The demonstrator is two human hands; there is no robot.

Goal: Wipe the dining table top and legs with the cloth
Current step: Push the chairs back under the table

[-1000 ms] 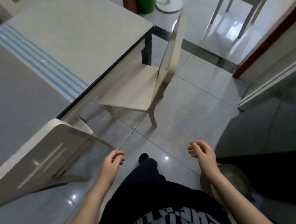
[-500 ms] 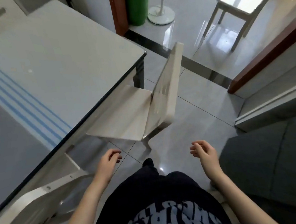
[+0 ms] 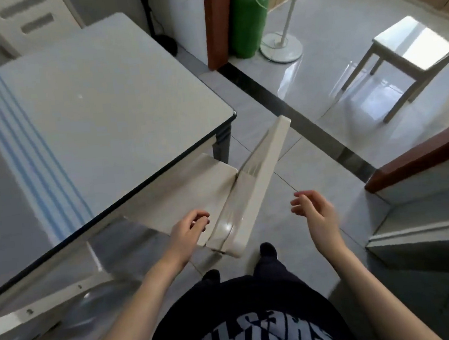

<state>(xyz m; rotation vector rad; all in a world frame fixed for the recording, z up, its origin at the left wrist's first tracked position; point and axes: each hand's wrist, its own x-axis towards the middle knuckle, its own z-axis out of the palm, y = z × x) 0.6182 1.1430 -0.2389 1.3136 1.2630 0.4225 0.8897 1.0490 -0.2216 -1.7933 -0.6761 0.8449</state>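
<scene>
Now closer in | chair (image 3: 259, 166) at 12 o'clock | left hand (image 3: 189, 230) above seat, right hand (image 3: 315, 210) loose, both empty | no cloth seen, wiping unstarted.

The dining table top (image 3: 105, 104) is pale grey with thin blue stripes and a black edge, the chair (image 3: 256, 166) cream, the cylinder (image 3: 250, 17) green, the floor (image 3: 343, 46) grey tile with a black strip, the shirt (image 3: 232, 307) black with seemingly pale lettering.
</scene>
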